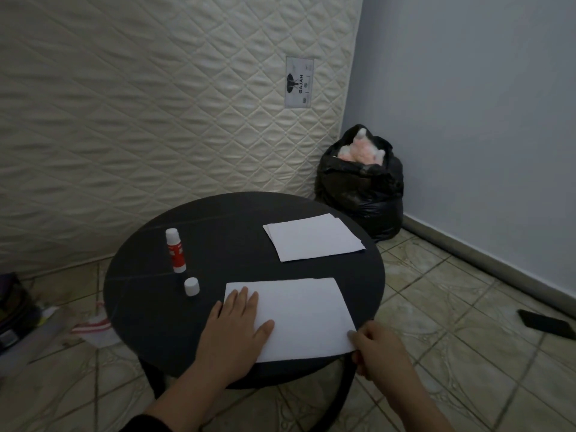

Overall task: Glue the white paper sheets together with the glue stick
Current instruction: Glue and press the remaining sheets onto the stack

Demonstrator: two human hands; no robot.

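A white paper sheet (299, 313) lies at the near edge of the round black table (149, 294). My left hand (233, 335) rests flat on its left part, fingers straight. My right hand (380, 353) pinches the sheet's near right corner at the table's rim. A small stack of white sheets (313, 238) lies at the far right of the table. The red and white glue stick (176, 251) stands upright and uncapped at the left, with its white cap (191, 286) standing just in front of it.
A quilted mattress (156, 104) leans upright behind the table. A full black rubbish bag (361, 188) sits in the corner by the blue wall. A dark flat object (545, 324) lies on the tiled floor at right; clutter lies at the left.
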